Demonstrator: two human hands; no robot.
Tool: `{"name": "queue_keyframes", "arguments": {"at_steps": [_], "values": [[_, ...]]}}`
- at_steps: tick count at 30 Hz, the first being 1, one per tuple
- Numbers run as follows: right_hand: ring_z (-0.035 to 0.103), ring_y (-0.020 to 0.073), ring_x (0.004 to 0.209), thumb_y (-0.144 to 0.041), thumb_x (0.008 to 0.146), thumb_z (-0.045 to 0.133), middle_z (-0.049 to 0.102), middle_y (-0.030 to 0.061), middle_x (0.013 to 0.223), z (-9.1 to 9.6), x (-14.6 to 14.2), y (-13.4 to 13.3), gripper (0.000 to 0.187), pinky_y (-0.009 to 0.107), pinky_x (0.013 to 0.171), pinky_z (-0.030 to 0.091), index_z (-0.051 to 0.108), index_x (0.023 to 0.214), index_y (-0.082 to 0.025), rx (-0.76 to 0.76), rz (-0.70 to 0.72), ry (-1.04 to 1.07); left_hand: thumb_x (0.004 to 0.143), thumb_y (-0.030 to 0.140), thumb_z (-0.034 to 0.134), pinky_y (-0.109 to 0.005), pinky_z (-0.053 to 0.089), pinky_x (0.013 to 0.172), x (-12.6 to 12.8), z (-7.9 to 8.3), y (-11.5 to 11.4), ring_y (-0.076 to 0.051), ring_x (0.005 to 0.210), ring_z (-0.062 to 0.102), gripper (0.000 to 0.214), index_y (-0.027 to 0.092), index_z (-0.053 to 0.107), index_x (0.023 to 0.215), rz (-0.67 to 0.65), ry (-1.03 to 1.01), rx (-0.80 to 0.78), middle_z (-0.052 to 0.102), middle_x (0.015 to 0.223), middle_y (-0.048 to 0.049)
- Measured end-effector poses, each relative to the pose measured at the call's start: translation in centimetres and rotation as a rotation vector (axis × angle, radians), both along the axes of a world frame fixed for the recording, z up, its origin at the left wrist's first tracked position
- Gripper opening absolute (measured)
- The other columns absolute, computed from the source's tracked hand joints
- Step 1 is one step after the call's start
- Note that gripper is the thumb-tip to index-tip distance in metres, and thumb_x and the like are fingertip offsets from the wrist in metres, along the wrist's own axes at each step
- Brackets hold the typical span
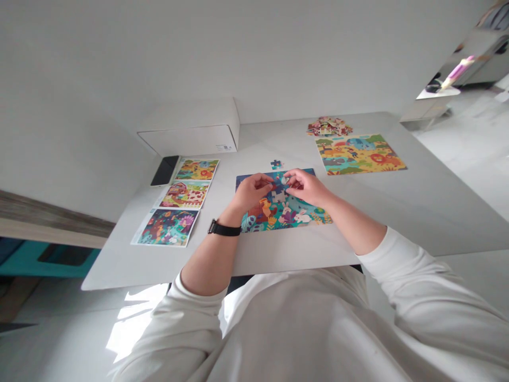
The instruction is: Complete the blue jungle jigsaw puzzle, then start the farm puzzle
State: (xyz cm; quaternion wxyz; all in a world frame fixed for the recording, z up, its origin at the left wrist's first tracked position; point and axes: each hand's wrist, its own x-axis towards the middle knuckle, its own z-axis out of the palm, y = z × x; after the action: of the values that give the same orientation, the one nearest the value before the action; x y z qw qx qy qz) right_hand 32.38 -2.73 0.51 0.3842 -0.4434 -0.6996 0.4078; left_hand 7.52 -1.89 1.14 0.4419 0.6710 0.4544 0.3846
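A colourful jigsaw puzzle (pixel 302 217) with rabbits, a fox-like animal and plants lies in front of me, mostly assembled. A light gap (pixel 279 196) shows in its middle. My left hand (pixel 254 192) is over the puzzle's left part, thumb and fingertips closed together at the gap's upper left; what they hold, if anything, is too small to make out. From the other side, my right hand (pixel 308 188) pinches a small puzzle piece (pixel 284 180) just above the gap. Loose blue puzzle pieces (pixel 275 164) lie just beyond the puzzle's far edge.
Left on the white table (pixel 254 254) are three picture cards (pixel 185 194) and a phone (pixel 165 171). A white box (pixel 191 139) stands behind them. At the back right, a heap of puzzle pieces (pixel 329 127) lies beyond a savanna-animal puzzle (pixel 360 154). A wall borders the back.
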Motion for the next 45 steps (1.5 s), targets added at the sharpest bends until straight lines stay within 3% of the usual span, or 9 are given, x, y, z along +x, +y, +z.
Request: {"name": "queue_keyframes", "arguments": {"at_steps": [6,10,14,20,25,32,39,45], "values": [[0.068,0.0186,0.078,-0.05,0.074,0.089,0.072,-0.0004,0.088,0.6,-0.1,0.2,0.047,0.031,0.07,0.055,0.067,0.109,-0.027,-0.15,-0.059,0.203,0.08,0.038,0.083,-0.031,0.058,0.078,0.4,0.2,-0.6,-0.019,0.085,0.075,0.028,0.019,0.07,0.096,-0.078,-0.095,-0.057,0.079,0.09,-0.0057],[0.066,0.0191,0.077,-0.061,0.074,0.088,0.071,0.0008,0.087,1.1,0.2,0.0,0.045,0.03,0.066,0.055,0.069,0.098,-0.027,-0.223,-0.135,0.275,0.088,0.049,0.077,-0.029,0.054,0.075,0.3,0.9,-0.7,-0.018,0.083,0.071,0.031,0.018,0.074,0.091,-0.118,0.012,-0.001,0.078,0.09,-0.0061],[0.064,0.0186,0.074,-0.061,0.076,0.087,0.071,0.001,0.082,1.2,0.1,-0.1,0.041,0.032,0.07,0.055,0.076,0.094,-0.026,-0.182,-0.095,0.197,0.091,0.056,0.074,-0.027,0.05,0.07,0.2,1.1,-0.8,-0.016,0.079,0.067,0.039,0.018,0.076,0.097,-0.08,0.091,0.033,0.077,0.09,-0.0052],[0.069,0.0207,0.081,-0.056,0.078,0.087,0.077,0.0032,0.089,0.7,-0.6,-0.1,0.037,0.034,0.076,0.058,0.08,0.098,-0.025,-0.117,0.008,0.143,0.082,0.054,0.082,-0.027,0.05,0.067,0.6,0.5,-0.9,-0.015,0.072,0.065,0.04,0.018,0.075,0.097,-0.165,0.014,-0.037,0.073,0.083,-0.0034],[0.071,0.0218,0.088,-0.056,0.084,0.082,0.078,0.0047,0.098,0.8,-0.3,0.0,0.038,0.036,0.083,0.06,0.076,0.106,-0.025,-0.085,-0.037,0.158,0.077,0.048,0.084,-0.025,0.045,0.06,0.3,0.5,-0.6,-0.012,0.064,0.059,0.033,0.02,0.071,0.088,-0.052,-0.038,-0.046,0.068,0.077,-0.0002],[0.069,0.0271,0.104,-0.035,0.083,0.085,0.073,0.0087,0.122,1.0,-0.2,-0.7,0.033,0.04,0.089,0.06,0.073,0.112,-0.027,0.185,-0.025,-0.072,0.076,0.045,0.087,-0.025,0.043,0.053,0.2,0.5,-0.7,-0.011,0.052,0.055,0.031,0.022,0.068,0.086,0.023,-0.115,-0.234,0.062,0.065,0.0029],[0.062,0.0337,0.133,-0.021,0.088,0.078,0.068,0.0116,0.137,1.1,-0.1,-0.8,0.043,0.052,0.116,0.051,0.07,0.13,-0.027,0.466,0.031,-0.325,0.074,0.042,0.09,-0.023,0.047,0.053,0.3,1.1,-1.0,-0.011,0.056,0.06,0.032,0.021,0.068,0.084,0.056,-0.143,-0.33,0.065,0.067,0.0019],[0.063,0.0345,0.13,-0.021,0.088,0.079,0.066,0.0118,0.134,0.5,-0.4,-0.9,0.054,0.053,0.112,0.054,0.066,0.14,-0.029,0.607,0.064,-0.332,0.075,0.039,0.091,-0.019,0.05,0.053,0.5,1.6,-1.3,-0.01,0.058,0.062,0.033,0.02,0.066,0.083,0.075,-0.142,-0.341,0.064,0.068,0.0024]]}}
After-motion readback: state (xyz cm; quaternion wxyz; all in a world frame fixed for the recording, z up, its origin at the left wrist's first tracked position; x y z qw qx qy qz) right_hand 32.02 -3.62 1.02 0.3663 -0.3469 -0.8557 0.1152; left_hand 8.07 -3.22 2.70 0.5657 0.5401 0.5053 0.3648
